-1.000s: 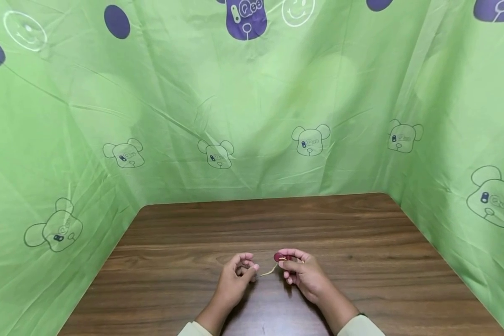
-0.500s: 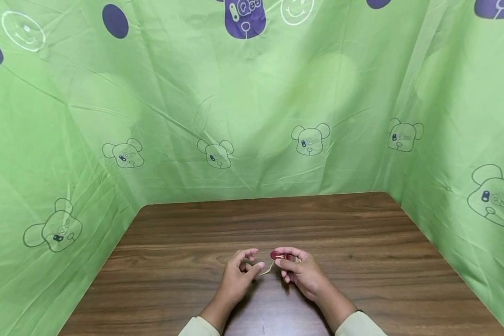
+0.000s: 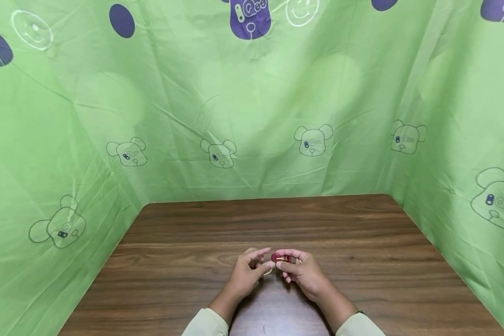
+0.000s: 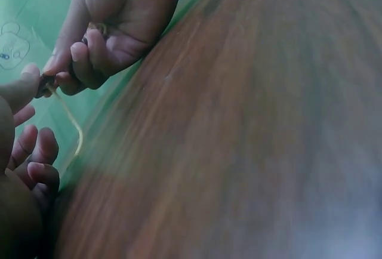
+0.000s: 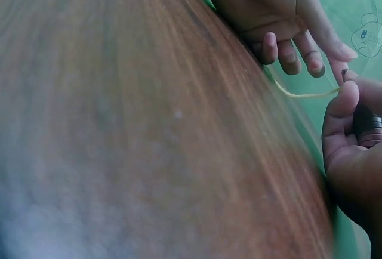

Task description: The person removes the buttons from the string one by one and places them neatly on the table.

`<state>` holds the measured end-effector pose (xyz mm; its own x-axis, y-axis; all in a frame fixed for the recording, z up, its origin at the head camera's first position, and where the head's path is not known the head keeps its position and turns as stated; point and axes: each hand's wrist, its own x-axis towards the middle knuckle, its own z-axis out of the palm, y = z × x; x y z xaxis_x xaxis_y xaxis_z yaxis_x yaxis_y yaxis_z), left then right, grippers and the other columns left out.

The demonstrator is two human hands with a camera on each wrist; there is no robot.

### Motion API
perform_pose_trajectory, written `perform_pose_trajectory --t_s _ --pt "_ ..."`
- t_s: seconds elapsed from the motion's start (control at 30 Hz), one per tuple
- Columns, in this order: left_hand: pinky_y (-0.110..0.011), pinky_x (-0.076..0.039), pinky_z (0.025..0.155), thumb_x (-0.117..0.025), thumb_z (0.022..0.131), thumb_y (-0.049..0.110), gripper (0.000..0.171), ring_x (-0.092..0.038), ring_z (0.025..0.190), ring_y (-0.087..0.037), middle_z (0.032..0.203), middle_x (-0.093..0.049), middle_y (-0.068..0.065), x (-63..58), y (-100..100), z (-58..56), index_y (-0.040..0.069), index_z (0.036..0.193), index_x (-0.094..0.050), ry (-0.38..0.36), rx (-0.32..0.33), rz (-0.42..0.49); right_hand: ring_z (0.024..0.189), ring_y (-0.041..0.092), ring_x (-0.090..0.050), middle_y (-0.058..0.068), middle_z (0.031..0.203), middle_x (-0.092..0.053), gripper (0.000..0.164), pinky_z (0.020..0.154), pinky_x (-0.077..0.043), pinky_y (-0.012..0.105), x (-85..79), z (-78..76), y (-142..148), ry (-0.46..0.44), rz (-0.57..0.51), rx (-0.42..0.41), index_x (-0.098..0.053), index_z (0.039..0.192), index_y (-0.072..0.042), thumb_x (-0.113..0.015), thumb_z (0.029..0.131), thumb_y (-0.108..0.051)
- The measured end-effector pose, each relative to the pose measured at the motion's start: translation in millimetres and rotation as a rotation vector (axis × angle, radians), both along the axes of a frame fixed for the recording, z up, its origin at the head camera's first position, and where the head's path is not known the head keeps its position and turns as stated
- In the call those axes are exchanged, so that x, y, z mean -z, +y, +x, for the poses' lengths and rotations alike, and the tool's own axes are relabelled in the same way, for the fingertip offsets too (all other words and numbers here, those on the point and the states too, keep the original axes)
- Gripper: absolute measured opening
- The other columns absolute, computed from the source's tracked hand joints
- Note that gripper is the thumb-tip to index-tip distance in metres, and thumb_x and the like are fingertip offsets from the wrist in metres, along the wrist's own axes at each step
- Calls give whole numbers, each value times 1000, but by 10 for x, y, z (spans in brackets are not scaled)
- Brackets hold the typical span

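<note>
My right hand (image 3: pixel 304 271) pinches a small dark red object (image 3: pixel 275 257) between thumb and fingers. Its near end is a round disc; a ridged, banded part (image 5: pixel 371 129) shows within the right hand, and the rest is hidden. A pale yellow cord (image 4: pixel 73 119) hangs from the disc end and curves toward the left hand's lower fingers, its free end loose. My left hand (image 3: pixel 248 273) is beside the disc, its thumb tip (image 4: pixel 28 79) at the disc's edge and its index finger stretched out above. Its other fingers are loosely bent. Both hands are above the table.
A brown wood-grain table (image 3: pixel 184 233) lies beneath the hands. Green cloth (image 3: pixel 252 102) printed with bear heads encloses it at the back and both sides. Light sleeves (image 3: pixel 207 322) cover the forearms.
My left hand has moved right and now meets the disc's edge; before, a gap separated them. The cord is now partly hidden behind the left thumb. My right hand has hardly moved.
</note>
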<state>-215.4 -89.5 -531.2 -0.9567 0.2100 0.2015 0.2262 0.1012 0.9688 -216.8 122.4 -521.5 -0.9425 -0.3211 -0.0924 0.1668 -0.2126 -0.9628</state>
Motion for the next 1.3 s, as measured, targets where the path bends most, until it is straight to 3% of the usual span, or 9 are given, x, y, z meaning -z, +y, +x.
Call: perform_pose_trajectory --t_s 0.13,0.4,0.93,1.3 --pt "-13 -46 59 -83 96 6 39 -53 69 0 102 -58 -28 6 39 -16 -6 132 -74 34 0 -9 66 4 -62 -6 95 -77 45 60 -54 18 -13 3 7 -4 -1 3 -62 137 15 -77 97 2" --pt "-14 -47 66 -83 97 14 34 -54 76 -1 100 -64 -10 7 44 1 5 129 -80 38 -35 -108 68 5 -64 -5 96 -79 46 63 -56 19 -18 13 13 -7 -15 -15 -61 139 16 -75 96 5" --pt "-14 -47 68 -82 97 12 23 -55 77 -2 105 -66 -17 40 42 -2 5 119 -82 66 -45 -91 74 5 -65 -4 102 -79 49 68 -58 19 18 3 5 2 -33 -34 -58 141 18 -75 96 5" --pt "-14 -45 70 -80 98 13 18 -54 80 -2 104 -65 -10 50 30 -3 9 116 -83 114 -81 -126 73 9 -65 -3 96 -74 30 68 -57 21 12 14 -6 -10 -54 -1 -65 125 5 -73 97 6"
